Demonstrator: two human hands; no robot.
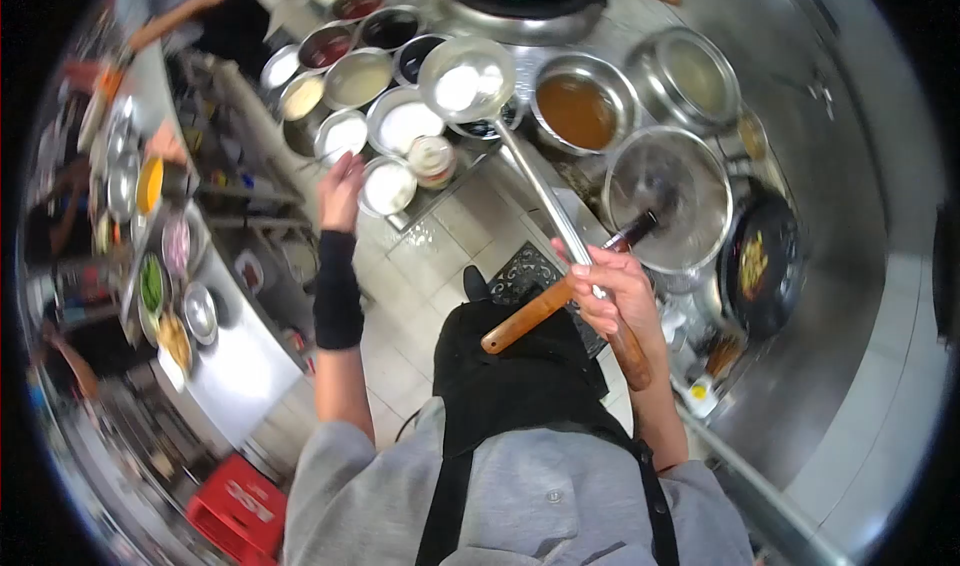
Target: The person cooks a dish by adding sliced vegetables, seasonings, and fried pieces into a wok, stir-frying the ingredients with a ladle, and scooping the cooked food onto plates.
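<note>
My right hand (612, 284) is closed around the handle of a large metal ladle (545, 196). The ladle's bowl (467, 78) is raised over the seasoning containers. A second wooden handle (527, 316) runs behind my right hand, towards a steaming round metal pan (668, 251); whether it joins the pan is hidden. My left hand (340, 194), below a black wristband, has its fingers drawn together at the near edge of a small bowl of white contents (342, 132); what they hold is too small to tell. Nearby stand another white-filled bowl (388, 186) and a lidded jar (433, 160).
A pot of brown liquid (577, 111) and a metal pot (690, 76) stand beyond the pan. A black wok with food (755, 266) is at right. Several ingredient bowls line the left counter (225, 376), above a red crate (238, 511). Another person's arm (185, 14) shows upper left.
</note>
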